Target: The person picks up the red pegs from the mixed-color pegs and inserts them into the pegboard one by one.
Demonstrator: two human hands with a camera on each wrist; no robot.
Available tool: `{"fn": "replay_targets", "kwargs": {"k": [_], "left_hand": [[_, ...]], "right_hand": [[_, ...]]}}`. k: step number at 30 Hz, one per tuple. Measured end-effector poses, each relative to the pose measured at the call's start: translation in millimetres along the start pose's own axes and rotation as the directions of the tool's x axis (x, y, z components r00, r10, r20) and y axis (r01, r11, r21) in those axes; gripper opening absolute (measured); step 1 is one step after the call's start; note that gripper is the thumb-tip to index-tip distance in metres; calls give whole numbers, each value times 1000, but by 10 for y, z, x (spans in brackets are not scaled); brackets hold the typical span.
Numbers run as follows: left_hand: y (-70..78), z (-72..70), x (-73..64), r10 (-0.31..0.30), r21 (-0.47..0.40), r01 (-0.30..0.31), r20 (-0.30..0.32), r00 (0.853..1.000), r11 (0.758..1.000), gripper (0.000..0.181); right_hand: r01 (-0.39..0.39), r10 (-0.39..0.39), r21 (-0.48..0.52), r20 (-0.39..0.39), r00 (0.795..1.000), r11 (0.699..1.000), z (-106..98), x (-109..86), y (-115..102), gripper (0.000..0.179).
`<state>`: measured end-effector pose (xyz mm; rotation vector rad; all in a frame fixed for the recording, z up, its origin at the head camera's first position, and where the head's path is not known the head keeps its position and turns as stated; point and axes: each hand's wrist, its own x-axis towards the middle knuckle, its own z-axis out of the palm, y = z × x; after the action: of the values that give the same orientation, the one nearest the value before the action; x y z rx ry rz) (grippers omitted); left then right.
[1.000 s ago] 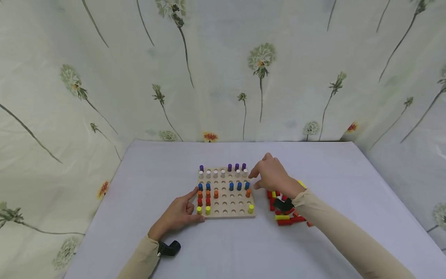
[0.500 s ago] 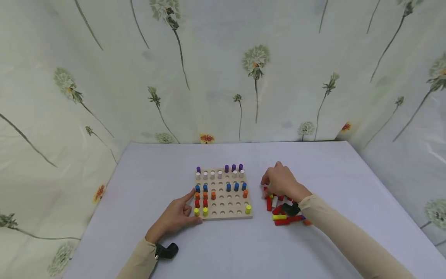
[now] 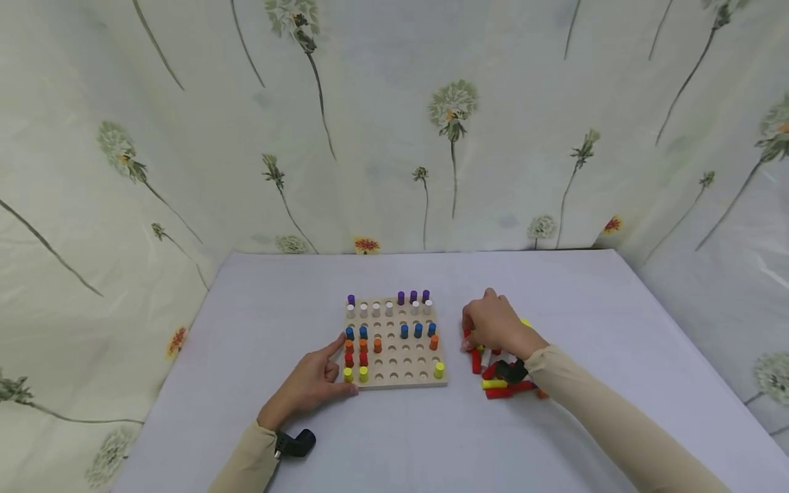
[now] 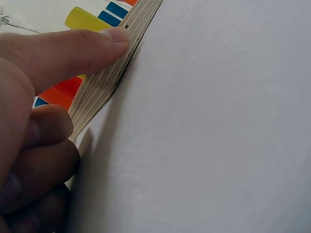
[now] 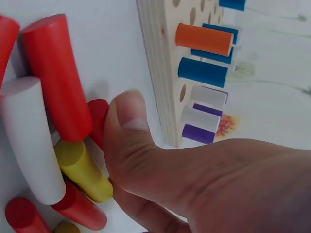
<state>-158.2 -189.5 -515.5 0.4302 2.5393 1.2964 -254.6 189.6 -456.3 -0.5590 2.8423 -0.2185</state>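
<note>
A square wooden pegboard [image 3: 401, 386] carries upright purple, white, blue, orange, red and yellow pegs. My left hand [image 3: 311, 380] rests at its near-left corner: the index finger extends along the left side, the thumb [image 4: 104, 46] presses the near edge, and the other fingers are curled under. To the right of the board, my right hand [image 3: 493, 325] reaches down into a pile of loose pegs. Thumb and fingers pinch a red peg [image 5: 98, 119] there, partly hidden behind the thumb. A white peg [image 5: 31, 141] and a yellow peg [image 5: 83, 171] lie close by.
More loose pegs lie under the right wrist, among them a yellow peg [image 3: 494, 385] and a red peg [image 3: 498, 394]. The table [image 3: 382, 452] has a white cover. A flower-printed cloth [image 3: 382, 137] hangs behind it. A dark camera [image 3: 296, 444] sits on the left wrist.
My right hand has moved from beside the board's right edge down and right to the loose pegs, closing on a red one. The left hand stays at the board; the view shifted slightly.
</note>
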Motion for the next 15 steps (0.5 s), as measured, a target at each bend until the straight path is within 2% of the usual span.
{"fn": "replay_targets", "kwargs": {"k": [6, 15], "left_hand": [[-1, -10, -1, 3, 2, -3, -1, 1000, 1000, 104], [-11, -17, -1, 4, -8, -4, -3, 1000, 1000, 104]], "right_hand": [[13, -13, 0, -1, 1000, 1000, -6, -8, -32, 26], [73, -67, 67, -89, 994, 995, -46, -25, -141, 10]]}}
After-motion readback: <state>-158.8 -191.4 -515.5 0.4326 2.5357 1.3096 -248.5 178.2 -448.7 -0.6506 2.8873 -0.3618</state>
